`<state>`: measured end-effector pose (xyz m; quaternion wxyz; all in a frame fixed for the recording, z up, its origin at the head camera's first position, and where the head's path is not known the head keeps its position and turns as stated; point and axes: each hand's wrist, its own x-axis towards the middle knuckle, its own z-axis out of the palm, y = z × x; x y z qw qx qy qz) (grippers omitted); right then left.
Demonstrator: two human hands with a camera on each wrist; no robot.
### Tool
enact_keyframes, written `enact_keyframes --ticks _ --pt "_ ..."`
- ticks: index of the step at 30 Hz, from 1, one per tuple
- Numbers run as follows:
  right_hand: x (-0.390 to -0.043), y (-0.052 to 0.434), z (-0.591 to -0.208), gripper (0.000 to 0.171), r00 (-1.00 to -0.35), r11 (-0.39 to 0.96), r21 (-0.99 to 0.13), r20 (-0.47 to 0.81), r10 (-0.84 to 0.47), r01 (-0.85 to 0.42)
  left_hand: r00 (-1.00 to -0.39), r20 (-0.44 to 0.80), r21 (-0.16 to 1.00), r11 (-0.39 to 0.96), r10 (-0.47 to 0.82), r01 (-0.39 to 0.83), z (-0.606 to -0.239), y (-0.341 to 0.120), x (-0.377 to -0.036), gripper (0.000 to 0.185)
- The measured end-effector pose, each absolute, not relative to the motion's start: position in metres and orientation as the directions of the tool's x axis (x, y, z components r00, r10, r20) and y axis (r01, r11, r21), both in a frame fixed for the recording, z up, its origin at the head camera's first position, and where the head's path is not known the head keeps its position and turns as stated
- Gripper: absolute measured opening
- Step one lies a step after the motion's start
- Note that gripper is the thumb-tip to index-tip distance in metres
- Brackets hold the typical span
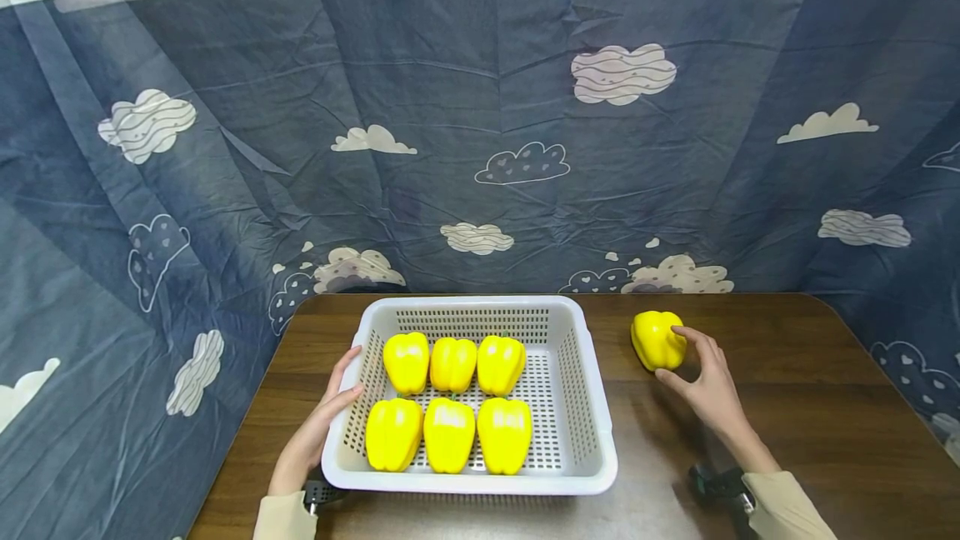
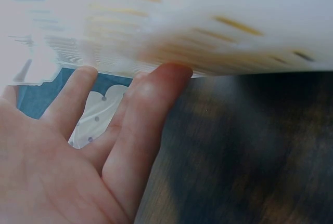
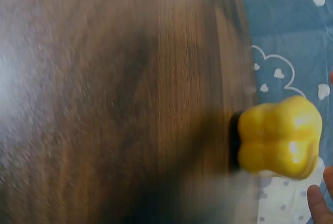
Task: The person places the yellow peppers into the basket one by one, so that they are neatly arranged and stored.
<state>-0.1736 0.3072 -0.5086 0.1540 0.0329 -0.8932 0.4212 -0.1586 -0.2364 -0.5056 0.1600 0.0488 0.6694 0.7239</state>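
A white perforated basket [image 1: 592,407] stands on the brown table and holds several yellow bell peppers [image 1: 448,432] in two rows. My left hand [image 1: 341,377] lies against the basket's left wall with straight fingers. The left wrist view shows those fingers [image 2: 151,109] touching the blurred basket wall [image 2: 208,26]. One loose yellow pepper [image 1: 657,340] sits on the table to the right of the basket. My right hand [image 1: 701,373] is spread beside it, index finger by its top and thumb below. In the right wrist view the pepper [image 3: 278,138] sits slightly apart from a fingertip [image 3: 317,203].
The wooden table [image 1: 787,407] has bare surface right of and in front of the loose pepper. A blue cloth backdrop with cloud prints [image 1: 480,107] hangs close behind and around the table. Dark wrist mounts [image 1: 720,486] sit on both forearms.
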Motion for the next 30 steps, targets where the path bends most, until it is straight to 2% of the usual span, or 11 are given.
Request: enact_keyframes --ticks 11,22,30 --pt "-0.191 0.317 -0.51 0.078 -0.952 0.635 -0.735 0.307 0.0 -0.238 -0.94 -0.142 0.983 -0.064 0.311 -0.17 -0.506 -0.237 -0.159 0.062" --pt "-0.205 0.32 -0.516 0.085 -0.983 0.664 -0.735 0.182 -0.009 -0.142 -0.943 -0.15 0.983 -0.058 0.297 -0.175 -0.504 -0.236 -0.159 0.061" --pt "-0.208 0.318 -0.526 0.085 -0.972 0.662 -0.728 0.235 -0.005 -0.179 -0.942 -0.145 0.984 -0.058 0.301 -0.17 -0.505 -0.237 -0.159 0.062"
